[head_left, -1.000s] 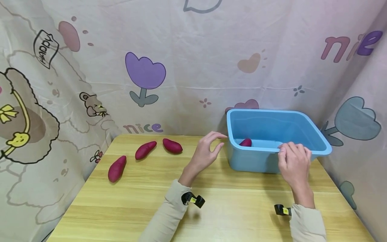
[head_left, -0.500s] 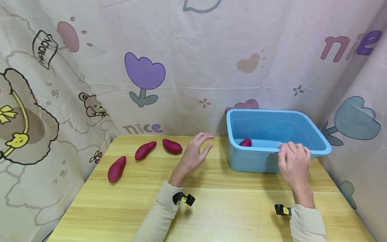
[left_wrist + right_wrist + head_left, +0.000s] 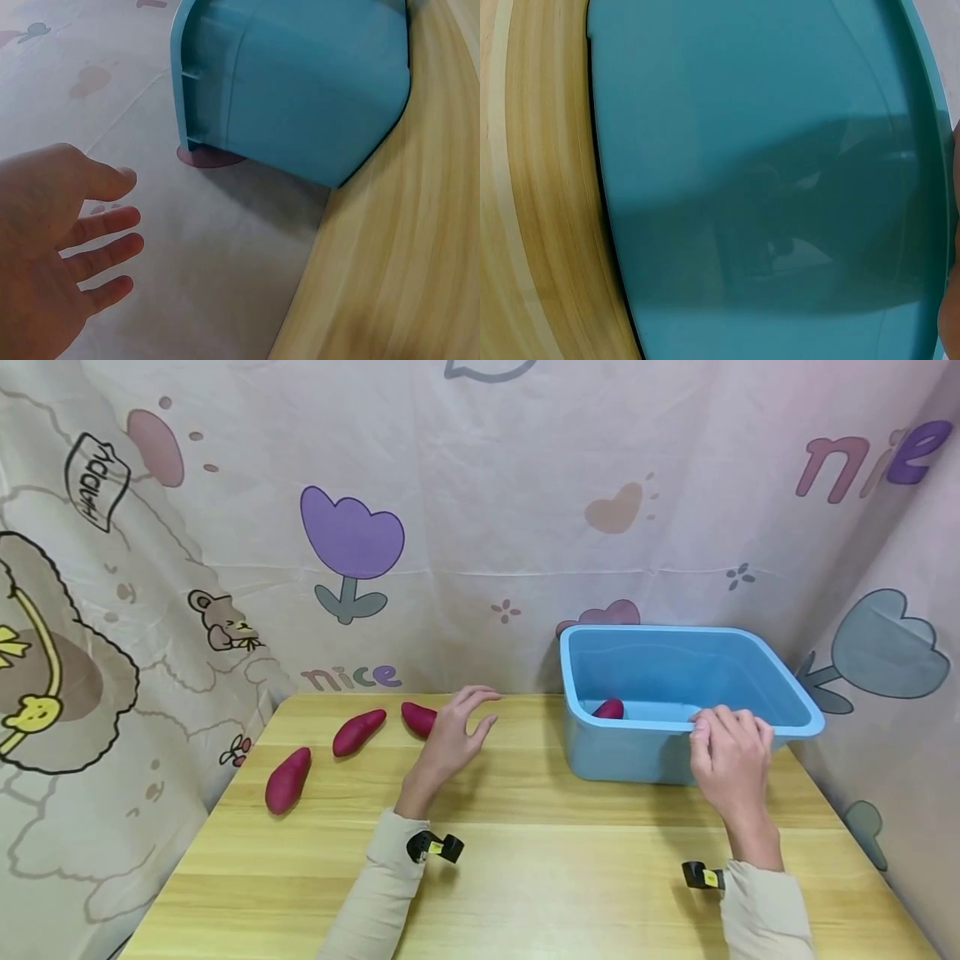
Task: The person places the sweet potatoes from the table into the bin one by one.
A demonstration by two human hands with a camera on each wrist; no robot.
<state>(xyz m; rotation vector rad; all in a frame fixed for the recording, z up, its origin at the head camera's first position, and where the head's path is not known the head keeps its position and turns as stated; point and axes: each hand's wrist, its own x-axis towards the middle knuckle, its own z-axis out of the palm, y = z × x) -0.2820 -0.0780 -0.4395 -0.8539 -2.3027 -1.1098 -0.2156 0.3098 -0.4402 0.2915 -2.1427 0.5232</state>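
Note:
My left hand hovers over the table with nothing in it, its fingers loosely bent and spread from the thumb. Just behind it lies a dark red sweet potato, partly hidden by the hand. Two more sweet potatoes rest farther left: a slim one and a plumper one. With curled fingers my right hand grips the front rim of a blue plastic tub. Inside that tub, at its left end, another sweet potato shows in part. In the left wrist view the left hand holds nothing.
The wooden table runs back to a printed curtain, which also hangs along both sides. The tub stands at the back right, close to the curtain. Each wrist wears a small black camera, as on the left sleeve.
My left hand has moved left, away from the tub's left end, to beside the nearest sweet potato. The right hand keeps its grip on the rim. The head view has shifted slightly.

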